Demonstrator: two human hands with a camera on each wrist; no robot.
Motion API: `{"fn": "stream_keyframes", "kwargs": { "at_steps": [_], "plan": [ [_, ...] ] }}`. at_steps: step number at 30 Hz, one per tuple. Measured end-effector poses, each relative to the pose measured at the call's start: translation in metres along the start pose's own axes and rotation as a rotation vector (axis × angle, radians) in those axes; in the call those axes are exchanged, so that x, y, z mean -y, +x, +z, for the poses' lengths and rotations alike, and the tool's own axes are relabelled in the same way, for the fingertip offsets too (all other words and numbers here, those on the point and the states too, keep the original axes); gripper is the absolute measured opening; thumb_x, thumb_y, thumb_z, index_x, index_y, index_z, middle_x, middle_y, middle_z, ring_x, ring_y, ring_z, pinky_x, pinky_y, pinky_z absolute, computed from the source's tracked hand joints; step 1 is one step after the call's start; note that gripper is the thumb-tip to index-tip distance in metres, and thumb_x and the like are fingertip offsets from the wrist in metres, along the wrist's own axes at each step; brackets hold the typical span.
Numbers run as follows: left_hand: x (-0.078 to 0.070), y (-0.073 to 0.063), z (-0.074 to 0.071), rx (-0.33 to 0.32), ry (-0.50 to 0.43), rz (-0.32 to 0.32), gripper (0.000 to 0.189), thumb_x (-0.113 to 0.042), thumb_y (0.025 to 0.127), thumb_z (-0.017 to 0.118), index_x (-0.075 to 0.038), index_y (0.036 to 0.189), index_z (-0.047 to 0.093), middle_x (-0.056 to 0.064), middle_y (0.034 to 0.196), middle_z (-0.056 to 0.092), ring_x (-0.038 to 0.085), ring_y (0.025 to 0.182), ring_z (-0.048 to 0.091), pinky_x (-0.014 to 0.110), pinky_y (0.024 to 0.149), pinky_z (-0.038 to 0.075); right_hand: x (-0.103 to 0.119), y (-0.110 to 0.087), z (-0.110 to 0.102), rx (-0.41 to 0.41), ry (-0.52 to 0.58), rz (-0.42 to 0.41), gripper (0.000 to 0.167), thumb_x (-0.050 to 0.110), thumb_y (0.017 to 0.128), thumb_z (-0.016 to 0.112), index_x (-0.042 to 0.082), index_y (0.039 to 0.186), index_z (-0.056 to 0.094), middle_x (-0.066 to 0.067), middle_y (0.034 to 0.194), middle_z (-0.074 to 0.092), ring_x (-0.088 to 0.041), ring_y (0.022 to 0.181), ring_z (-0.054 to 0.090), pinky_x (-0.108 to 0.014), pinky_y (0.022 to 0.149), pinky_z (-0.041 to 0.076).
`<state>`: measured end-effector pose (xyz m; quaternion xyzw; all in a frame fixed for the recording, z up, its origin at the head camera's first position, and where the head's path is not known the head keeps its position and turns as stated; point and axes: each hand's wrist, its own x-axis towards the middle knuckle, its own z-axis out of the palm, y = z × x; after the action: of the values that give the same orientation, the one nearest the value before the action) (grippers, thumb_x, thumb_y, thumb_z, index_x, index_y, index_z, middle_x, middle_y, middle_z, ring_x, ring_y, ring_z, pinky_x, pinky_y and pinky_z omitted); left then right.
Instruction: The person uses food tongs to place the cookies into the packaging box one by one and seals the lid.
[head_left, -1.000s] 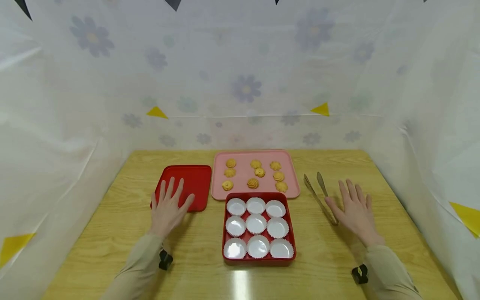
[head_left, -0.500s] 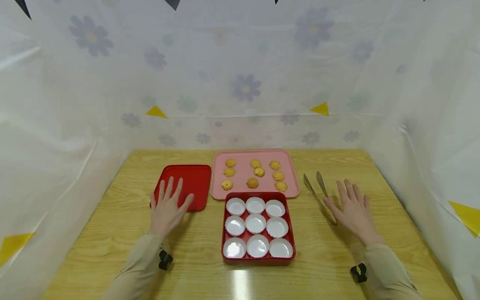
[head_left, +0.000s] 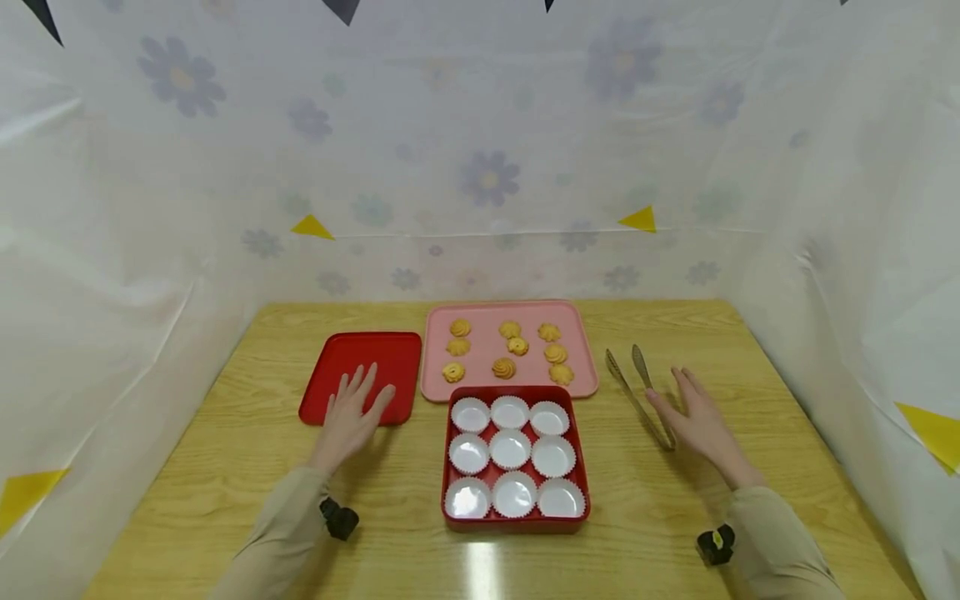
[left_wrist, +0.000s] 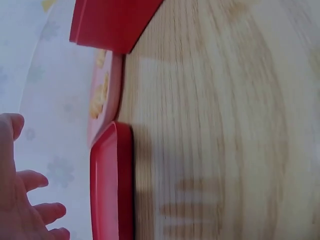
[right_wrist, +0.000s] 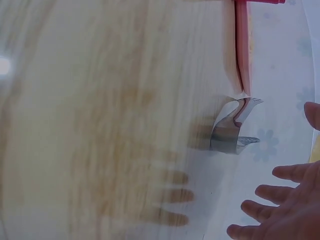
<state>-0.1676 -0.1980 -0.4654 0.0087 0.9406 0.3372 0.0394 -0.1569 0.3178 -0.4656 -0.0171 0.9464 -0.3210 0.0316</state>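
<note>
My left hand point(head_left: 347, 423) hovers with spread fingers over the near edge of a flat red lid point(head_left: 390, 367), holding nothing. On the other side, my right hand point(head_left: 703, 425) is held above the table with its fingers extended, just right of metal tongs point(head_left: 636, 396). In the right wrist view the tongs point(right_wrist: 226, 137) lie apart from the fingers, bent end toward the camera. Between the hands stands a red box point(head_left: 517, 525) lined with rows of white paper cups point(head_left: 511, 448). Behind it, a pink tray point(head_left: 487, 321) bears several piped cookies point(head_left: 503, 367).
A wood-grain table point(head_left: 405, 550) carries everything. White flower-print sheeting point(head_left: 487, 108) encloses the back and both sides, with yellow triangles point(head_left: 639, 219) on it. The pink tray's near edge meets the red box's back edge in the head view.
Both hands turn and draw slightly inward, the left fingers tipping rightward over the lid and the right hand narrowing. Lid, box, tray, cookies and tongs stay where they were.
</note>
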Motion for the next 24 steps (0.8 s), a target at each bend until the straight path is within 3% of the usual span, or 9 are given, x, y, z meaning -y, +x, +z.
{"fn": "stream_keyframes", "kwargs": {
  "at_steps": [4, 8, 12, 14, 17, 21, 24],
  "plan": [
    [-0.008, -0.001, 0.004, 0.03, -0.047, 0.01, 0.072, -0.051, 0.104, 0.042, -0.01, 0.16, 0.025, 0.022, 0.167, 0.02, 0.047, 0.155, 0.008, 0.066, 0.124, 0.007, 0.001, 0.001, -0.002, 0.042, 0.03, 0.028, 0.088, 0.049, 0.103, 0.044, -0.012, 0.156, 0.01, -0.045, 0.157, 0.013, -0.065, 0.141, 0.019, -0.078, 0.109, 0.023],
    [-0.019, -0.005, 0.009, 0.05, -0.067, 0.002, 0.067, -0.048, 0.102, 0.048, -0.009, 0.156, 0.037, 0.022, 0.157, 0.04, 0.045, 0.148, 0.029, 0.065, 0.12, 0.026, 0.003, 0.001, -0.004, 0.06, 0.029, 0.04, 0.089, 0.046, 0.102, 0.048, -0.016, 0.154, 0.012, -0.048, 0.151, 0.022, -0.066, 0.133, 0.031, -0.074, 0.103, 0.036],
    [-0.032, -0.009, 0.015, 0.063, -0.093, 0.009, 0.058, -0.041, 0.099, 0.058, -0.006, 0.145, 0.052, 0.016, 0.122, 0.066, 0.032, 0.112, 0.06, 0.048, 0.095, 0.052, 0.003, 0.002, -0.003, 0.071, 0.004, 0.037, 0.087, 0.044, 0.102, 0.051, -0.017, 0.153, 0.014, -0.048, 0.143, 0.033, -0.065, 0.124, 0.042, -0.07, 0.094, 0.045],
    [-0.039, -0.012, 0.019, 0.072, -0.113, 0.018, 0.054, -0.039, 0.097, 0.062, -0.004, 0.139, 0.058, 0.01, 0.104, 0.069, 0.021, 0.091, 0.061, 0.035, 0.08, 0.053, 0.003, 0.002, -0.002, 0.072, -0.017, 0.035, 0.087, 0.043, 0.102, 0.052, -0.017, 0.153, 0.016, -0.047, 0.14, 0.037, -0.063, 0.122, 0.046, -0.068, 0.091, 0.048],
    [-0.046, -0.014, 0.024, 0.112, -0.193, 0.01, 0.052, -0.035, 0.095, 0.066, 0.0, 0.133, 0.061, 0.008, 0.095, 0.07, 0.016, 0.075, 0.066, 0.027, 0.069, 0.053, 0.004, 0.003, -0.001, 0.079, -0.059, 0.036, 0.087, 0.043, 0.101, 0.053, -0.018, 0.152, 0.017, -0.047, 0.137, 0.04, -0.061, 0.119, 0.049, -0.066, 0.089, 0.049],
    [-0.054, -0.018, 0.031, 0.171, -0.323, -0.021, 0.048, -0.03, 0.093, 0.069, 0.004, 0.127, 0.063, 0.015, 0.096, 0.071, 0.024, 0.065, 0.074, 0.032, 0.066, 0.061, 0.006, 0.005, 0.0, 0.095, -0.098, 0.049, 0.088, 0.042, 0.1, 0.055, -0.021, 0.15, 0.019, -0.049, 0.135, 0.039, -0.061, 0.119, 0.049, -0.067, 0.092, 0.048],
    [-0.058, -0.02, 0.035, 0.192, -0.353, -0.031, 0.042, -0.027, 0.092, 0.07, 0.004, 0.122, 0.066, 0.016, 0.098, 0.07, 0.024, 0.066, 0.074, 0.035, 0.066, 0.062, 0.008, 0.005, 0.001, 0.099, -0.111, 0.064, 0.088, 0.041, 0.099, 0.058, -0.022, 0.148, 0.021, -0.049, 0.134, 0.04, -0.06, 0.118, 0.05, -0.066, 0.094, 0.047]
  ]
}}
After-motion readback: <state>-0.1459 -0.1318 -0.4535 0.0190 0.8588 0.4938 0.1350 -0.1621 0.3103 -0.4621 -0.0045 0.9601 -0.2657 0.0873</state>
